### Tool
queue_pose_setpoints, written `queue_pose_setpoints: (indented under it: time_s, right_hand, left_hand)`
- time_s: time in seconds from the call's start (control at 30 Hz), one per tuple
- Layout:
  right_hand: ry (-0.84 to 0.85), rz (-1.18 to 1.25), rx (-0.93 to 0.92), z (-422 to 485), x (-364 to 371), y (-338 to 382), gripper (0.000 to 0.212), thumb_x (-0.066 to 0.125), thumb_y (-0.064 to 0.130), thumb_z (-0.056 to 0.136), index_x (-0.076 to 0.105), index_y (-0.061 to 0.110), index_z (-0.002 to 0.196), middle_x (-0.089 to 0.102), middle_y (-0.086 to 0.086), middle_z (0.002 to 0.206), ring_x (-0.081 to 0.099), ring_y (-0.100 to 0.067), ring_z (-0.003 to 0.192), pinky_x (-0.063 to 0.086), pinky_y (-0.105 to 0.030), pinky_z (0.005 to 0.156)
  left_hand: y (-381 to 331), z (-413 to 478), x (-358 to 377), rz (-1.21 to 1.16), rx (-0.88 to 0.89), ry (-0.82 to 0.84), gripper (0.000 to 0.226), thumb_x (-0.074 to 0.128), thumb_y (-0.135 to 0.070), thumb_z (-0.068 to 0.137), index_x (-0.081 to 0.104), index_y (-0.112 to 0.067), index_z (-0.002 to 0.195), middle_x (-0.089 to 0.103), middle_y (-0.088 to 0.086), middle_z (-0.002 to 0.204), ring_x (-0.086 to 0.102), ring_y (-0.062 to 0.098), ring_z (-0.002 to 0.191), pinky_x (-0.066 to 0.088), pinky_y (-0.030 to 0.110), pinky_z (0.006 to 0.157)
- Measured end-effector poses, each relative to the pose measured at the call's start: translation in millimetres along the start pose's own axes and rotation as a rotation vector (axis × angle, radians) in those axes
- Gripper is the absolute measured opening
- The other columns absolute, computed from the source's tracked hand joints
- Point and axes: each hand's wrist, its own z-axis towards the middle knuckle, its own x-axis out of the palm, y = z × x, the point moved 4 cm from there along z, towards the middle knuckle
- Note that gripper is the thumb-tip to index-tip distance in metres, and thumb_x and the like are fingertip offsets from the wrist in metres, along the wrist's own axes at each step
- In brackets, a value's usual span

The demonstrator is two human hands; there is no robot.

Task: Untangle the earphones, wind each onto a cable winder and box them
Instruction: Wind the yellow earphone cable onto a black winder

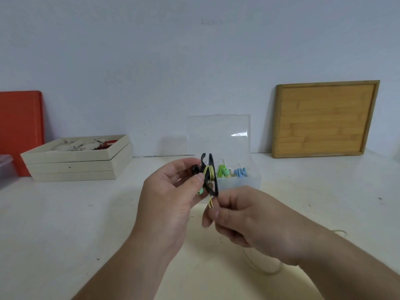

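Note:
My left hand holds a black cable winder upright in front of me, thumb and fingers pinching it. A yellow-green earphone cable is wrapped around its middle. My right hand pinches the cable just below the winder. The loose rest of the cable trails down and loops on the table under my right wrist. Behind the hands stands a clear plastic box with its lid raised. It holds a wound green earphone and a wound blue earphone.
A stack of beige trays with beads sits at the back left, in front of an orange board. A wooden board leans on the wall at the back right. The white table spreads around the hands.

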Motion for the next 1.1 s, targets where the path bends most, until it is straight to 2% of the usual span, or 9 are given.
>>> queue_pose_setpoints:
  time_s: [0.13,0.3,0.4,0.47,0.6,0.7,0.77,0.93,1.1]
  right_hand:
    - [-0.061,-0.189,-0.055,-2,-7,6,0.021,0.061,0.031,0.095,0.074,0.02,0.082,0.039,0.006,0.055,0.034,-0.013,0.053,0.029,-0.026,0.053]
    - [-0.121,-0.189,-0.08,-7,-18,14,0.023,0.061,0.03,0.094,0.076,0.021,0.078,0.032,0.001,0.053,0.029,-0.016,0.051,0.025,-0.027,0.049]
    - [-0.197,-0.191,-0.097,-9,-26,17,0.022,0.06,0.029,0.092,0.076,0.023,0.077,0.035,-0.001,0.056,0.032,-0.017,0.054,0.026,-0.027,0.051]
    - [-0.234,-0.194,-0.118,-11,-29,20,0.021,0.06,0.027,0.09,0.076,0.022,0.077,0.036,-0.001,0.056,0.032,-0.016,0.054,0.027,-0.027,0.05]
    - [-0.243,-0.246,-0.169,-15,-28,27,0.021,0.062,0.023,0.089,0.072,0.013,0.074,0.031,0.006,0.05,0.025,-0.009,0.044,0.022,-0.02,0.043]
    - [-0.356,-0.389,-0.187,-13,-34,24,0.024,0.063,0.023,0.09,0.068,0.009,0.071,0.033,0.007,0.045,0.028,-0.008,0.041,0.025,-0.017,0.042]
    - [-0.453,-0.418,-0.176,-13,-40,23,0.022,0.067,0.027,0.088,0.068,0.018,0.068,0.038,0.008,0.042,0.031,-0.008,0.039,0.027,-0.017,0.04]
    - [-0.589,-0.143,-0.155,-14,-56,17,0.017,0.08,0.029,0.078,0.071,0.017,0.07,0.042,0.01,0.041,0.029,-0.006,0.035,0.022,-0.012,0.035]
    - [-0.549,0.109,-0.113,-9,-60,5,0.025,0.083,0.028,0.07,0.067,0.008,0.073,0.039,0.002,0.046,0.027,-0.015,0.041,0.023,-0.024,0.042]
  left_hand:
    - [-6,3,-6,0.212,0.115,-0.029,0.028,0.064,0.012,0.085,0.073,-0.013,0.093,0.076,0.008,0.087,0.073,0.025,0.084,0.06,0.044,0.082]
    - [-11,4,-7,0.288,0.158,-0.023,0.029,0.065,0.012,0.084,0.074,-0.014,0.093,0.077,0.007,0.085,0.073,0.027,0.08,0.059,0.049,0.084]
    - [-10,6,-7,0.265,0.138,-0.007,0.028,0.063,0.014,0.085,0.073,-0.01,0.095,0.076,0.009,0.083,0.07,0.023,0.071,0.059,0.048,0.084]
    - [-11,5,-7,0.306,0.154,0.02,0.03,0.064,0.014,0.084,0.074,-0.013,0.093,0.077,0.007,0.084,0.071,0.022,0.075,0.059,0.044,0.084]
    - [-8,0,-2,0.555,0.225,0.118,0.035,0.072,0.009,0.079,0.076,-0.024,0.086,0.075,-0.007,0.088,0.071,0.007,0.082,0.052,0.014,0.064]
    - [-2,-4,5,0.622,0.229,0.233,0.04,0.071,0.011,0.077,0.076,-0.028,0.086,0.072,-0.008,0.093,0.069,0.009,0.095,0.057,0.02,0.067]
    - [-1,-6,8,0.625,0.217,0.285,0.043,0.069,0.013,0.078,0.075,-0.029,0.088,0.072,-0.008,0.094,0.068,0.01,0.098,0.059,0.027,0.073]
    - [-5,-9,12,0.477,0.11,0.332,0.037,0.069,0.016,0.079,0.077,-0.019,0.087,0.076,-0.002,0.089,0.071,0.014,0.093,0.061,0.044,0.083]
    - [-7,-12,16,0.374,0.053,0.396,0.026,0.071,0.001,0.071,0.077,-0.017,0.088,0.076,0.001,0.089,0.072,0.017,0.089,0.057,0.046,0.09]
